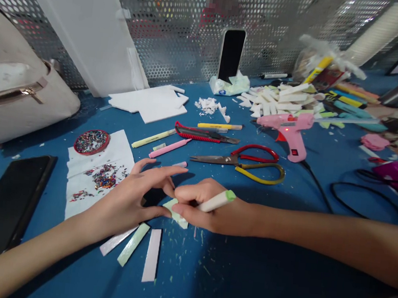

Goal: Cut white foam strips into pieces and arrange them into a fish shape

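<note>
My right hand (210, 205) is closed around a white marker with a green end (217, 201), its tip hidden behind the fingers. Under it lies a small pale green piece (179, 218), flat on the blue table. My left hand (141, 190) pinches that piece's left side between thumb and a finger, the other fingers spread above. Just below the hands rest a light green strip (133, 245), a pale pink strip (152, 255) and another pale strip (117, 241), partly covered by my left hand. Green streaks mark the table nearby.
Scissors (219, 159), a red box cutter (200, 133), and a pink marker (169, 148) lie beyond my hands. A pink glue gun (288, 127) sits right, its light on. Beads lie on white paper (121, 148); a dark phone (8, 205) is left. White offcuts (282, 101) are piled behind.
</note>
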Available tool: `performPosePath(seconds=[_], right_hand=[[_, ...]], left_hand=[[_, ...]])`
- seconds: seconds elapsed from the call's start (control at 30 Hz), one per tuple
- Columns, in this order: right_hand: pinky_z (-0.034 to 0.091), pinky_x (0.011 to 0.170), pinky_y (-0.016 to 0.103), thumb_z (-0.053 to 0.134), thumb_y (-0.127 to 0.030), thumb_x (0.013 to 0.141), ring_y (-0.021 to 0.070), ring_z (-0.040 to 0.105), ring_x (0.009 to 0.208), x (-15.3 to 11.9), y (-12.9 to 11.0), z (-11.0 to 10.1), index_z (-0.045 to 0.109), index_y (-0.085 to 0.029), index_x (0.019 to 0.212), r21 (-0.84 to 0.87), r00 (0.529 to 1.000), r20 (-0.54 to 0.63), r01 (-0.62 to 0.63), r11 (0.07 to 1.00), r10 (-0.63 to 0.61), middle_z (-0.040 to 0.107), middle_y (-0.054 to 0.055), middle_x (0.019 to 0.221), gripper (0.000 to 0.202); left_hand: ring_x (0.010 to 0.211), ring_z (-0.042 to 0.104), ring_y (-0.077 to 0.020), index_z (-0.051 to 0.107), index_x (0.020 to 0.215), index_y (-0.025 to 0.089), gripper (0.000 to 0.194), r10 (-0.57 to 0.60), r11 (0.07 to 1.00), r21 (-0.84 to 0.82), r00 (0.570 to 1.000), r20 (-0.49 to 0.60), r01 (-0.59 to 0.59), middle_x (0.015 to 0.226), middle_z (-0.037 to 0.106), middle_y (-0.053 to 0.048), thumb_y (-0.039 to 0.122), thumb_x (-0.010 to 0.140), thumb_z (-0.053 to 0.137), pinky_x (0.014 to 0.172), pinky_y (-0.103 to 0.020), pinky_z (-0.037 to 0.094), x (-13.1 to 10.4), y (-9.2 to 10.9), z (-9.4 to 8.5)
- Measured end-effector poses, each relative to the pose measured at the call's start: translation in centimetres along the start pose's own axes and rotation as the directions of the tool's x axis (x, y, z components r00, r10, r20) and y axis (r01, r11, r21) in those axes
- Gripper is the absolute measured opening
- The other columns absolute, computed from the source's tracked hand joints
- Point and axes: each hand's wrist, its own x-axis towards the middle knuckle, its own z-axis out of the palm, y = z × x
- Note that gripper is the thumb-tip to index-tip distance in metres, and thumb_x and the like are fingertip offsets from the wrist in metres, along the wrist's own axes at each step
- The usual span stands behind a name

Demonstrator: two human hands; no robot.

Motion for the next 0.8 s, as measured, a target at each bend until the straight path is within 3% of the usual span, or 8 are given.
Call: performPosePath(seconds=[0.4, 0.5, 0.8], right_hand=[[0.022, 0.053, 0.025, 0.047, -0.031, 0.097, 0.0081, 0.028, 0.055, 0.08, 0.06, -0.08, 0.033, -0.02, 0.065, 0.014, 0.998, -0.05, 0.027, 1.0, -0.027, 0.03, -0.006, 0.06, 0.037], [0.022, 0.053, 0.025, 0.044, -0.031, 0.098, 0.0086, 0.029, 0.054, 0.08, -0.01, -0.13, 0.034, -0.02, 0.064, 0.029, 1.0, -0.013, 0.005, 1.0, -0.005, 0.032, -0.006, 0.059, 0.037], [0.023, 0.054, 0.025, 0.046, -0.033, 0.1, 0.0089, 0.03, 0.056, 0.0, 0.15, -0.06, 0.035, -0.02, 0.066, 0.081, 0.999, -0.048, 0.026, 0.996, -0.022, 0.032, -0.006, 0.06, 0.038]], left_hand=[[0.107, 0.063, -0.0153, 0.037, 0.146, 0.032, 0.066, 0.012, 1.0, 0.0, 1.0, 0.02, -0.012, 0.102, 0.07, 0.006, 0.029, 0.091, 0.073, 0.123, -0.041, 0.008, 0.16, 0.15, -0.26], [0.107, 0.063, -0.0153, 0.037, 0.147, 0.032, 0.066, 0.015, 1.0, 0.002, 1.0, 0.017, -0.015, 0.101, 0.07, 0.006, 0.028, 0.091, 0.072, 0.123, -0.041, 0.008, 0.07, 0.11, -0.23], [0.108, 0.064, -0.0179, 0.037, 0.147, 0.032, 0.062, 0.013, 1.0, 0.01, 1.0, 0.006, -0.013, 0.104, 0.071, 0.004, 0.033, 0.093, 0.069, 0.123, -0.047, 0.01, 0.0, -0.09, -0.13]])
